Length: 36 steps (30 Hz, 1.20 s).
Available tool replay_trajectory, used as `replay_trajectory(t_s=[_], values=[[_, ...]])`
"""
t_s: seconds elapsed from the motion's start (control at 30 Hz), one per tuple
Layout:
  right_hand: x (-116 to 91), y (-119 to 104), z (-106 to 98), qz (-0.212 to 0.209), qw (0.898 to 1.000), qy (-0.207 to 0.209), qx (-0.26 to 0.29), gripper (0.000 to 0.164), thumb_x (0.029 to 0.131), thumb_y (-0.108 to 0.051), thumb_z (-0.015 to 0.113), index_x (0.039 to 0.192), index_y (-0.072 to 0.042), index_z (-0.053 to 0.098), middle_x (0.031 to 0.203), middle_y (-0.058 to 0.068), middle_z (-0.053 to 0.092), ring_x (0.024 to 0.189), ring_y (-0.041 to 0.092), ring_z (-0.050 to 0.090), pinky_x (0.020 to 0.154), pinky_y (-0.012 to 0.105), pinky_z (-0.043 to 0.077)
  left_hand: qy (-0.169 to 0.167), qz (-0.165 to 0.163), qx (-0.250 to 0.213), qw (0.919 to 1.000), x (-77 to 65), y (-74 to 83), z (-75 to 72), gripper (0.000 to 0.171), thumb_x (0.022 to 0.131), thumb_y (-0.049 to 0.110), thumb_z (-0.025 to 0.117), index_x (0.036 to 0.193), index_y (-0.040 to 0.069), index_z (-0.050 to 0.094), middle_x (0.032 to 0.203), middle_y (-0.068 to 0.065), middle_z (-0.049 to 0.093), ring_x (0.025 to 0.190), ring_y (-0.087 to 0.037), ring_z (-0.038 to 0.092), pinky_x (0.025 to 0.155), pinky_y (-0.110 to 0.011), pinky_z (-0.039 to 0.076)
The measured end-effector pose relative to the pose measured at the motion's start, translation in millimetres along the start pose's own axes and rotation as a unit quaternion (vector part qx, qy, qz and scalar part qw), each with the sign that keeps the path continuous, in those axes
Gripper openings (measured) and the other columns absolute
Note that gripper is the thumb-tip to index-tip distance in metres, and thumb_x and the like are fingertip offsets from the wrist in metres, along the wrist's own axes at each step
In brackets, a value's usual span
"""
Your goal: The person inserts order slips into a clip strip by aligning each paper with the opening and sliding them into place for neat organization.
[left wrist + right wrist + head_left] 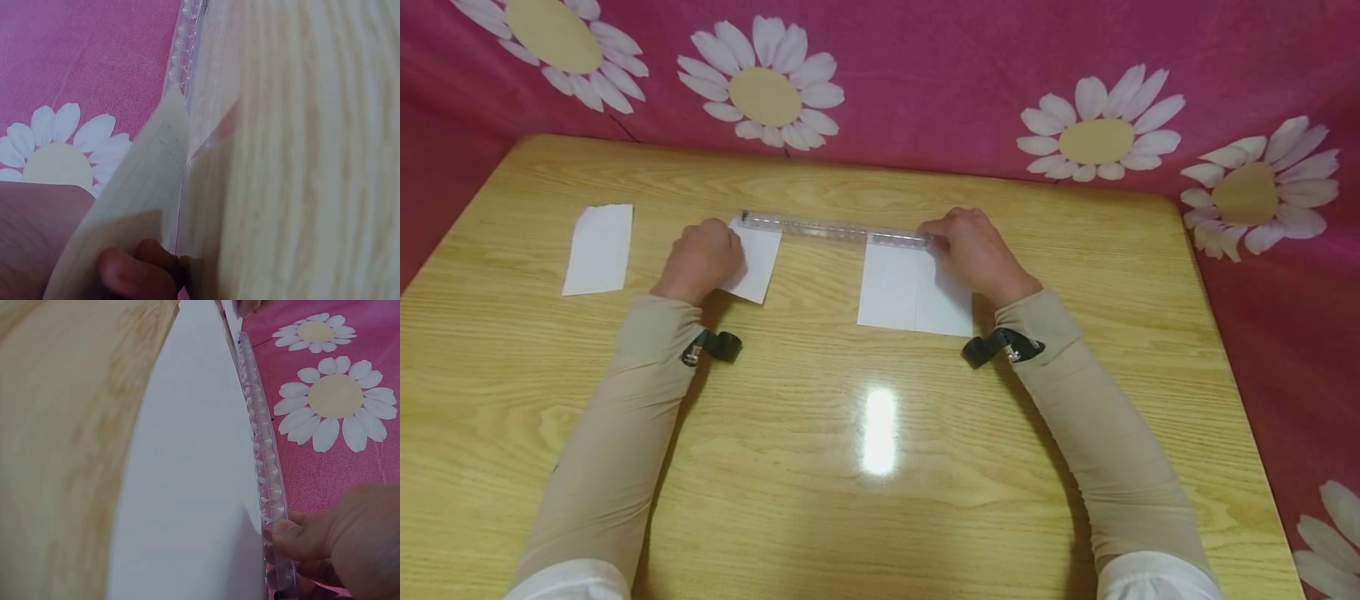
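Observation:
My left hand (703, 260) grips a white piece of paper (754, 262) by its left side; in the left wrist view the paper (134, 181) slopes upward, with fingertips (128, 270) curled at its edge. A clear plastic strip (827, 229) with a row of round shapes inside lies across the far part of the table. Its left end overlaps the top of that paper. With thumb and fingers, my right hand (981, 254) pinches the right end of the strip (269, 469). Below it lies white paper (887, 287) with a vertical line down its middle, partly covered by the right hand.
Another white piece of paper (598, 250) lies at the left of the wooden table (820, 433). A pink cloth with white flowers (917, 92) hangs behind the table's far edge. Black straps (1011, 343) are on both wrists.

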State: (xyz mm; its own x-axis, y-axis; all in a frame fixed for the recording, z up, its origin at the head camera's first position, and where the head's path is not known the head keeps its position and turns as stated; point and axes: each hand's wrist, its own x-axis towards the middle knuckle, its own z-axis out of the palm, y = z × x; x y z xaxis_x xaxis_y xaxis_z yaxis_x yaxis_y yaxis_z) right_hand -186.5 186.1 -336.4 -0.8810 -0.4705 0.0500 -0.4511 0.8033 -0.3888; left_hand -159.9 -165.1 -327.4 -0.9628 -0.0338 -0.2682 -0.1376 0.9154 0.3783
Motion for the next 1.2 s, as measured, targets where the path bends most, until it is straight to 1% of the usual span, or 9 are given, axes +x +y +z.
replay_trajectory(t_s=[0.07,0.27,0.4,0.57,0.77,0.9,1.2], values=[[-0.3,-0.4,-0.2,0.0,1.0,0.0,0.0,0.029,0.1,-0.003,0.059,0.125,-0.004,0.073,0.108,0.021,0.075,0.105,0.036,0.066,0.109,0.049,0.044,0.001,0.003,0.002,1.0,-0.5,1.1,0.2,0.041,0.104,0.018,0.028,0.087,-0.006,0.057,0.107,-0.035,0.062,0.089,-0.04,0.057,0.082,-0.056,0.052],[-1.4,-1.1,-0.8,-0.002,1.0,0.002,0.0,0.027,0.099,-0.004,0.061,0.123,-0.005,0.074,0.104,0.02,0.075,0.105,0.035,0.066,0.105,0.048,0.044,0.015,0.027,0.003,0.9995,-2.0,2.5,0.5,0.04,0.102,0.014,0.028,0.082,-0.006,0.057,0.107,-0.037,0.064,0.09,-0.044,0.06,0.083,-0.059,0.052],[-1.0,-0.9,-0.3,0.0,1.0,0.001,0.003,0.028,0.099,-0.004,0.06,0.123,-0.005,0.074,0.105,0.02,0.075,0.105,0.035,0.066,0.106,0.048,0.044,0.016,0.024,0.003,0.9996,-2.2,3.3,0.8,0.04,0.102,0.015,0.028,0.082,-0.006,0.057,0.107,-0.037,0.064,0.09,-0.043,0.06,0.083,-0.059,0.052],[0.1,0.3,0.6,0.003,1.0,-0.001,0.005,0.029,0.1,-0.003,0.059,0.125,-0.005,0.073,0.107,0.021,0.075,0.105,0.035,0.066,0.107,0.048,0.044,0.01,0.019,0.003,0.9998,-2.9,5.1,0.1,0.041,0.102,0.015,0.028,0.087,-0.008,0.058,0.109,-0.037,0.063,0.092,-0.043,0.06,0.085,-0.06,0.052],[0.2,0.9,0.9,-0.004,1.0,0.003,0.007,0.029,0.099,-0.002,0.059,0.124,-0.004,0.074,0.106,0.021,0.076,0.104,0.035,0.066,0.107,0.048,0.045,0.005,0.013,-0.003,0.9999,-3.2,6.4,0.1,0.042,0.102,0.016,0.028,0.09,-0.008,0.059,0.11,-0.036,0.063,0.091,-0.043,0.06,0.085,-0.059,0.052],[0.0,0.5,0.7,-0.008,1.0,0.007,0.007,0.028,0.099,-0.002,0.059,0.123,-0.003,0.074,0.106,0.021,0.076,0.103,0.036,0.066,0.108,0.049,0.045,0.006,0.01,-0.009,0.9999,-2.6,7.1,1.2,0.041,0.102,0.016,0.028,0.088,-0.007,0.058,0.108,-0.035,0.063,0.09,-0.041,0.058,0.083,-0.056,0.052],[0.4,1.2,0.7,-0.009,1.0,0.007,0.003,0.028,0.099,-0.002,0.059,0.122,-0.003,0.074,0.104,0.02,0.076,0.101,0.035,0.066,0.106,0.049,0.045,0.01,0.014,-0.006,0.9998,-1.8,8.9,3.4,0.042,0.102,0.017,0.028,0.086,-0.007,0.059,0.105,-0.032,0.063,0.087,-0.037,0.056,0.082,-0.054,0.051]])
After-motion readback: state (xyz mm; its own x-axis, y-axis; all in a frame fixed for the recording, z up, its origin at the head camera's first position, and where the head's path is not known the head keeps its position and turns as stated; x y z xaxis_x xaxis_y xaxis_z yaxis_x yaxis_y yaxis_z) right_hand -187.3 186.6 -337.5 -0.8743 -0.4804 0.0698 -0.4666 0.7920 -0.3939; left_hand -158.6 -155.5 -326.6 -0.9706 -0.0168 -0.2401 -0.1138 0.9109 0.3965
